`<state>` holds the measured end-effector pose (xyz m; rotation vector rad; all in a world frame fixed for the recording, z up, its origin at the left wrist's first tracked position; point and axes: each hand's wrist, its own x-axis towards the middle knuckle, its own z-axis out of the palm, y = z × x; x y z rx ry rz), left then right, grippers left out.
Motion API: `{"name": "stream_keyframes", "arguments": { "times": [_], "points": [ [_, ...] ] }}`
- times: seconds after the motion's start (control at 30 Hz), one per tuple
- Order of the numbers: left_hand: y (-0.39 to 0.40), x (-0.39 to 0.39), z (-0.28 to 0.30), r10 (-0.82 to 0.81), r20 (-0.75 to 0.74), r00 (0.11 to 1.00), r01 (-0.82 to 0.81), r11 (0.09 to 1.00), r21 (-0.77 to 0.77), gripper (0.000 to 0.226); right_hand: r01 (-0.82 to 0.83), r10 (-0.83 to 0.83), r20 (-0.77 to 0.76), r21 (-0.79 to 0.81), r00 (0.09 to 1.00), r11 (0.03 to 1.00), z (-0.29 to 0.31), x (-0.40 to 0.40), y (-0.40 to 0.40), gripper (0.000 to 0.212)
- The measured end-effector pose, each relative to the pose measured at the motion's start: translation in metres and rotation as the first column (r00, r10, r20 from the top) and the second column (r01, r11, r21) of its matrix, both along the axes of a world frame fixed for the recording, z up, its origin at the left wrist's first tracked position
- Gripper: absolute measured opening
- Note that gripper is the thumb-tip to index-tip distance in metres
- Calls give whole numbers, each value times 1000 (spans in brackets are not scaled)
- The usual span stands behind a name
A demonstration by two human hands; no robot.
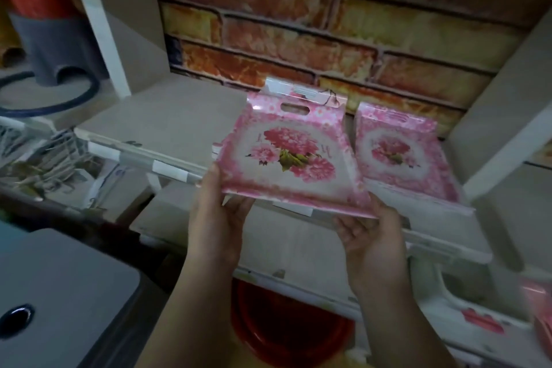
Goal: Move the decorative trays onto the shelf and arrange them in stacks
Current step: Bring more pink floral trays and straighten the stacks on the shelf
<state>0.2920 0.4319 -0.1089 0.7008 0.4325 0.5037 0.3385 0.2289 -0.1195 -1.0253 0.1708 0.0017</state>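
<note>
Both grips clamped on pink floral tray (291, 158): left hand (216, 212), right hand (369, 230) at near edge. Placing step; next, lower it onto shelf (167, 119), left of resting tray (400, 155).

brick-pattern wall (298, 24) behind pale shelving upright (98, 18); dim light.

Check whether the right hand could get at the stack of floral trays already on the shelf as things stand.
Probably not at once: the right hand holds the floral tray together with the left hand. The stack lies just right of it on the shelf, nothing between.
</note>
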Motion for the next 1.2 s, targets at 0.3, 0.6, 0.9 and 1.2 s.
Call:
{"name": "stream_keyframes", "arguments": {
  "times": [0.3,0.6,0.9,1.2],
  "points": [
    [37,17,-7,171,-241,955,-136,978,156,71,181,-179,39,-334,983,925,-3,6,34,24],
    [46,17,-19,138,-377,916,-22,955,297,89,339,-334,90,-434,938,835,-5,22,63,31],
    [39,15,-8,130,-221,966,-32,917,398,68,338,-331,94,-427,939,839,-6,42,83,33],
    [0,52,-26,173,-150,974,106,238,965,95,304,-398,-73,-523,915,796,-16,59,62,40]
  ]
}}
